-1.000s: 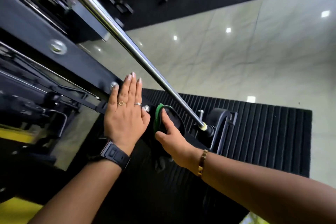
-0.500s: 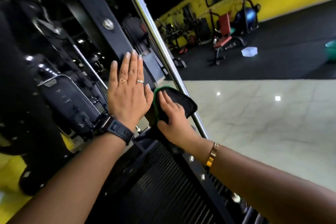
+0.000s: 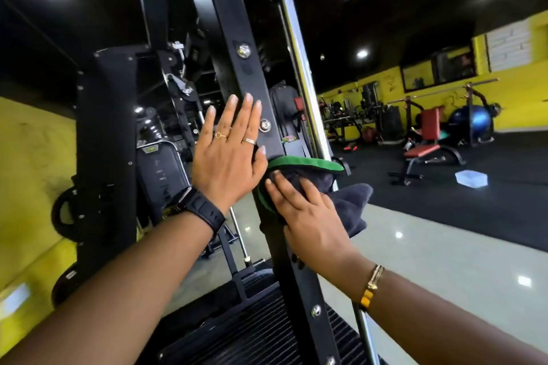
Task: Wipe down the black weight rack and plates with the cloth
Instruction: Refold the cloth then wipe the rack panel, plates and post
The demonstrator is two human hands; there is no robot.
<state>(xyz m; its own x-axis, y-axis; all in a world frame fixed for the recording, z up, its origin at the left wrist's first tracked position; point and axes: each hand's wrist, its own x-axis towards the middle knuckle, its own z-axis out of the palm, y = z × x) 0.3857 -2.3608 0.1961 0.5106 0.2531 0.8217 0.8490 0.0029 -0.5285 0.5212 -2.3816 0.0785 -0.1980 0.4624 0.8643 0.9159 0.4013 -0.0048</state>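
Note:
A black upright post of the weight rack [image 3: 237,24] with silver bolts runs up the middle of the head view. My left hand [image 3: 228,154] lies flat and open against the post, fingers spread. Just to its right, my right hand [image 3: 308,216] presses a dark cloth with a green edge [image 3: 338,187] onto the post, fingers over the cloth. Black weight plates [image 3: 63,212] hang low on the left, apart from both hands. A chrome bar [image 3: 299,68] stands right behind the post.
A black ribbed mat [image 3: 252,332] lies at the post's foot. Black machines stand left of the post before a yellow wall. To the right are shiny pale floor tiles, a red bench [image 3: 424,145], a blue ball and a clear tub [image 3: 471,178].
The view has tilted up from the floor mat to the upright post. Both hands have moved up the post, the right one sliding the cloth along with it.

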